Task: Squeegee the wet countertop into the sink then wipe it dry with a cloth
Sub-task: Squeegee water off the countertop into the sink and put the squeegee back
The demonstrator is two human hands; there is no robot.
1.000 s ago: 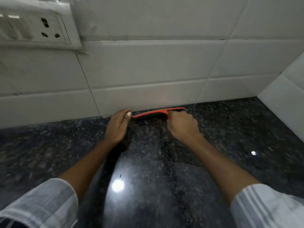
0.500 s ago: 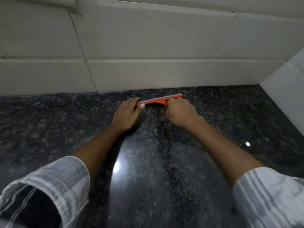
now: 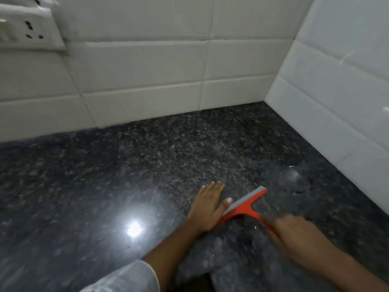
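The right hand (image 3: 294, 234) is closed around the handle of the red squeegee (image 3: 244, 205), though it is smeared by motion blur and the individual fingers cannot be made out; the handle runs from that fist up and to the left to the head, which is a red bar edged with a grey rubber blade (image 3: 246, 198). The blade is laid slantwise, its far end raised toward the upper right and its near end lowered toward the left; whether the rubber is pressed against the stone cannot be told. The left hand (image 3: 207, 207) is spread flat, palm down, on the countertop (image 3: 105, 186), fingers together and pointing away from the body; its thumb is stretched out to the right and meets the near end of the squeegee head. A pale striped sleeve (image 3: 130, 277) is seen at the bottom edge, on the left forearm.

The countertop is dark speckled granite; a bright lamp reflection (image 3: 134, 228) is thrown on it left of the left wrist; a few glints of water (image 3: 294, 175) are seen to the right, near the side wall. The corner is closed by white tiled walls (image 3: 147, 70) behind and to the right; a white socket plate (image 3: 29, 32) is mounted at the upper left.
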